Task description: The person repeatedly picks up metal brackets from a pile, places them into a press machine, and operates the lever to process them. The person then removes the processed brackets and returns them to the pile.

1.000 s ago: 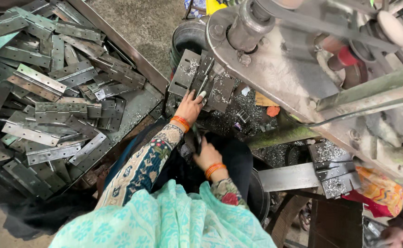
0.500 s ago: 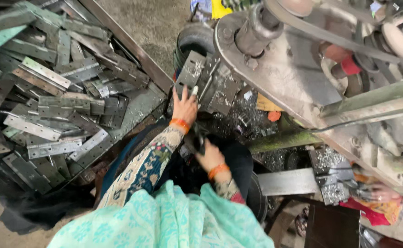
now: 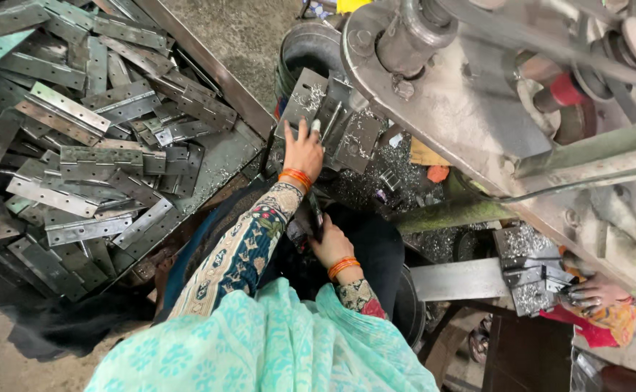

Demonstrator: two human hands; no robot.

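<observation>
Hinges (image 3: 336,123) of grey metal lie in a small stack on the surface under the big machine (image 3: 470,109), and the left hand (image 3: 303,151) rests flat on this stack. Its fingers are spread wide, and they press on the top plates without closing around any of them. An orange bangle (image 3: 296,176) sits on the left wrist, above a sleeve with a flower pattern.

The right hand (image 3: 330,245) is lower, close to the body, over the dark lap. Its fingers are curled around a small dark piece (image 3: 310,221), perhaps a hinge held on its edge, but the view is too dark there to be sure. This wrist has an orange bangle too. The two hands are apart, the left one reaching forward and the right one drawn back.

Around the stack, bright metal shavings (image 3: 397,170) cover the surface. On the left side a large pile of hinges (image 3: 78,145) fills a low metal tray (image 3: 216,72), many plates lying across each other. A dark round bucket (image 3: 310,47) stands behind the stack. On the right, another person's hand (image 3: 593,294) touches a second small group of plates (image 3: 532,272) beside a flat metal bar (image 3: 459,279).
</observation>
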